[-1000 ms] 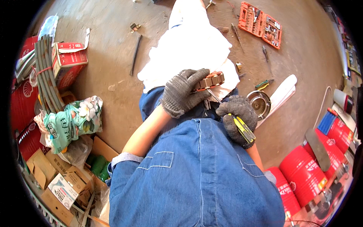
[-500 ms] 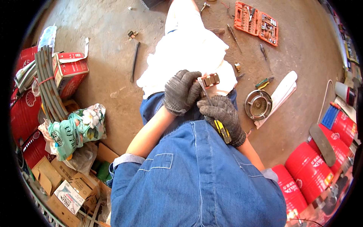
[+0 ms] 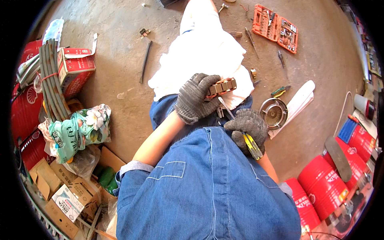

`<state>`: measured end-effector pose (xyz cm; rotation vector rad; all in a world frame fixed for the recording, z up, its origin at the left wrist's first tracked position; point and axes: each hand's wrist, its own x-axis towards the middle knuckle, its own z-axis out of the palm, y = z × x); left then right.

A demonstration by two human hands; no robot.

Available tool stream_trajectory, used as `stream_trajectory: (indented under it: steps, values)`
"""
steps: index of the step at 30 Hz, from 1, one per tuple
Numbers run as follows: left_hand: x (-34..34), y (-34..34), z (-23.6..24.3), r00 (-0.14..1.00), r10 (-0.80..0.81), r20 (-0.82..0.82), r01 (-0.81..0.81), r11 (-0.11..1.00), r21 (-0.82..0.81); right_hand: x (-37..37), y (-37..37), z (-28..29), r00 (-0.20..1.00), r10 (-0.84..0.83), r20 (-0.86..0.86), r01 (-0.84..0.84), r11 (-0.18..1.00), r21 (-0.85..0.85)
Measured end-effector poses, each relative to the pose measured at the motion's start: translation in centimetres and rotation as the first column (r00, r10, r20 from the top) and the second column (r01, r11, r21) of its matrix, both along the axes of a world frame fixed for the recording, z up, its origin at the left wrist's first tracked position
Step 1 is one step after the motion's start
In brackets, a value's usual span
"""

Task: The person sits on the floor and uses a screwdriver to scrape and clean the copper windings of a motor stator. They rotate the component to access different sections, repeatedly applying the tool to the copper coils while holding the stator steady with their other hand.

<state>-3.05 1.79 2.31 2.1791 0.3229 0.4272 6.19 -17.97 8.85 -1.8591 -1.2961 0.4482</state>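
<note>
My left hand [image 3: 194, 99], in a dark grey knit glove, is closed round a small part with a row of brown blocks [image 3: 222, 87] and a reddish edge. I cannot tell its exact kind. My right hand [image 3: 249, 125], gloved alike, grips a screwdriver [image 3: 253, 147] with a yellow and black handle. The handle's end sticks out toward me, while the metal shaft points up and left, its tip just below the part and seemingly apart from it. A white cloth [image 3: 192, 66] lies over my lap beneath the left hand.
Right of my lap are a round metal ring-shaped part [image 3: 273, 113], green-handled pliers [image 3: 281, 92] and an orange socket set case [image 3: 276, 28]. Screwdrivers lie beyond. Red drums [image 3: 326, 180] line the right; hoses [image 3: 52, 80], a red box [image 3: 76, 72] and cartons [image 3: 64, 200] crowd the left.
My right hand has drawn back to the right and toward me with the screwdriver, away from the part. The part has turned in my left hand, showing more of its brown blocks.
</note>
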Motion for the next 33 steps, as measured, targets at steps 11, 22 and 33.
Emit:
stream_trajectory:
  steps: [11,22,33]
  values:
    - [-0.3,0.3,0.4,0.999,-0.047,0.014,0.047,0.998,-0.048,-0.1,1.0,0.1,1.0,-0.029,0.0,0.029,0.999,0.018]
    - [-0.5,0.4,0.6,0.997,-0.072,0.013,0.073,0.991,-0.114,-0.8,1.0,0.3,0.878,-0.125,-0.462,0.177,0.982,0.071]
    - [-0.8,0.0,0.6,0.999,-0.04,0.018,0.043,0.985,-0.166,-1.7,1.6,1.3,0.469,-0.268,-0.841,0.432,0.901,-0.046]
